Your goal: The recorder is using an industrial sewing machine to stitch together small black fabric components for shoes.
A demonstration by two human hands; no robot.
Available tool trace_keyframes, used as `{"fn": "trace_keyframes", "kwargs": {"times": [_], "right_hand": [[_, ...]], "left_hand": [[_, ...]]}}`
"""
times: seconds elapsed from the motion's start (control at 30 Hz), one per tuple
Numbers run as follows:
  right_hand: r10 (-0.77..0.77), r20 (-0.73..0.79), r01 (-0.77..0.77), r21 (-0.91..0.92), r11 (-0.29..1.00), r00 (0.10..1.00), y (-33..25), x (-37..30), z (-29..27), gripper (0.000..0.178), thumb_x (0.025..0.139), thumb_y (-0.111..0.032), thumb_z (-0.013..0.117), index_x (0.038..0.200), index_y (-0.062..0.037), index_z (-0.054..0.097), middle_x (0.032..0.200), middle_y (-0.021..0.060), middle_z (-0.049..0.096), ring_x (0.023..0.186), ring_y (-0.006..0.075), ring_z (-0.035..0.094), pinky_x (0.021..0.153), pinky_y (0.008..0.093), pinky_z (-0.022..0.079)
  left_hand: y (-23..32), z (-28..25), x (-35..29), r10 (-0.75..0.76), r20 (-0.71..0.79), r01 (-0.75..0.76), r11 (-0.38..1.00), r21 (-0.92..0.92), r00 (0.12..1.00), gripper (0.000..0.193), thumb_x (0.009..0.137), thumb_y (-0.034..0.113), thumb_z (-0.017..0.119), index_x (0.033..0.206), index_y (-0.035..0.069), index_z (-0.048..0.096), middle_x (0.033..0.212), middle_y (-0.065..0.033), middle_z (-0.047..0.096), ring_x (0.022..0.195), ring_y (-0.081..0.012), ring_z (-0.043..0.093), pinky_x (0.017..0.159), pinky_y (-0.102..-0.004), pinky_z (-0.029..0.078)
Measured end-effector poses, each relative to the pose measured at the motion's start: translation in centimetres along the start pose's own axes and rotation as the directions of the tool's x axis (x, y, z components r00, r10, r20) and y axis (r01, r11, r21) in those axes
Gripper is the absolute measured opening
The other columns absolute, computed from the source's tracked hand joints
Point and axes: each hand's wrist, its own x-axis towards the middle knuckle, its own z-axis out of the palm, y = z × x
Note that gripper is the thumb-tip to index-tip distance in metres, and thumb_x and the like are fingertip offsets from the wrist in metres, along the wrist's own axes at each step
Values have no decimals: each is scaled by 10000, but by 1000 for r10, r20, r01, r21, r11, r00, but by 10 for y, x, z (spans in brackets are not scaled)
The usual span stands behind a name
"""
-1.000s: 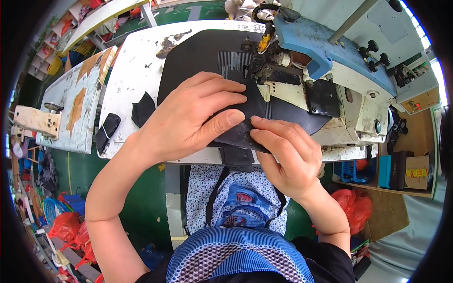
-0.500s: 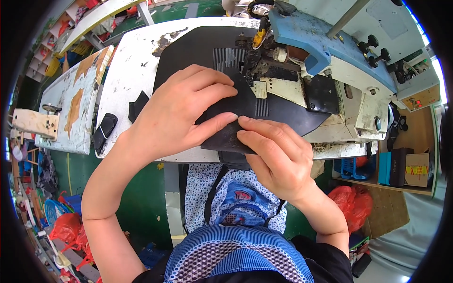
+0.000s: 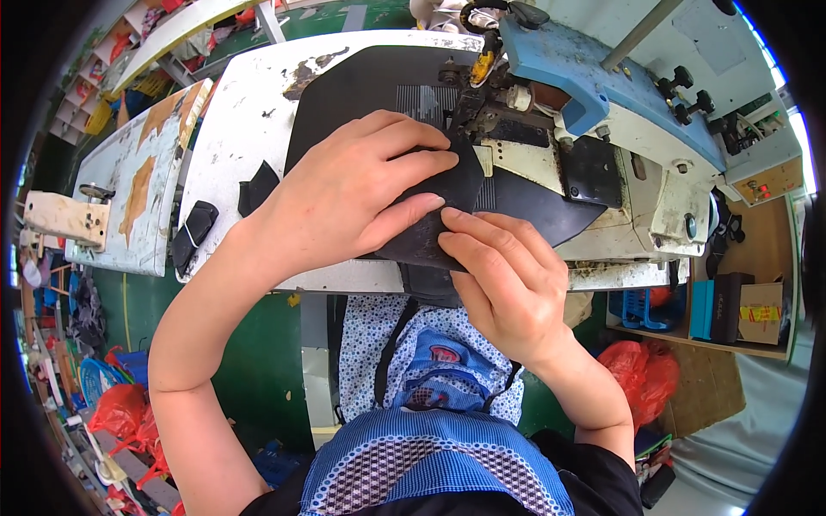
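Note:
A limp black piece of sheet material (image 3: 417, 241) lies under both my hands, its near edge by the front of the white table. My left hand (image 3: 361, 176) rests on top of it, fingers bent but apart and the thumb stretched toward my right fingertips. At the near right edge, my right hand (image 3: 508, 279) pinches the piece between thumb and fingers; the thumb tip is hidden. Just beyond my left fingertips stands the needle area (image 3: 465, 116) of a blue and white sewing machine (image 3: 551, 64). The piece's far end reaches close to it.
A dark plate (image 3: 335, 103) covers much of the white table (image 3: 232, 112). Left on the table lie a black scrap (image 3: 256, 187) and a small black object (image 3: 196, 234). Another machine table (image 3: 129, 193) stands farther left. Shelves with boxes (image 3: 760, 311) are at right.
Both hands and the black piece sit slightly farther right in view, with my left fingertips nearer the needle area. The right hand keeps its pinch.

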Motion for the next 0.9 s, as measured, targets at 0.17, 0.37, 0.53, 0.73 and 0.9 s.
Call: {"fn": "trace_keyframes", "kwargs": {"times": [0.17,0.37,0.53,0.73,0.9], "right_hand": [[-15,15,16,-67,998,1000,-1,0,0,250,716,-20,789,964,-37,760,1083,88,790,983,260,748,759,360,610],[-2,76,4,-30,1000,997,-4,-3,2,414,655,4,784,1069,0,780,1195,135,782,1074,332,727,893,407,610],[-62,38,66,-117,991,997,-2,0,8,313,712,-77,735,1015,-18,786,1114,107,793,1017,268,752,817,370,610],[-47,33,52,-156,986,998,0,8,14,326,720,-73,731,1035,-19,794,1122,110,795,1020,267,756,810,370,606],[-14,51,22,-155,988,999,4,12,14,304,747,-68,744,1044,-25,793,1130,111,797,1034,261,757,811,373,604]], "left_hand": [[-4,-2,2,36,10,-36,999,20,999,379,929,168,751,1278,24,706,1320,-124,679,1226,-347,633,1052,-448,532],[-7,-3,2,41,7,-41,999,26,999,333,928,170,754,1227,31,709,1314,-111,693,1230,-340,641,1046,-446,538],[-14,-4,2,77,1,-77,996,49,997,306,924,158,761,1203,40,715,1312,-101,697,1210,-338,654,1035,-445,547],[-28,-3,5,96,-16,-96,995,9,995,278,918,122,769,1180,39,728,1281,-93,695,1190,-326,663,1003,-424,567],[-32,-4,7,70,-4,-70,997,-17,998,270,923,114,767,1187,64,739,1280,-86,694,1193,-317,664,1004,-418,568]]}}
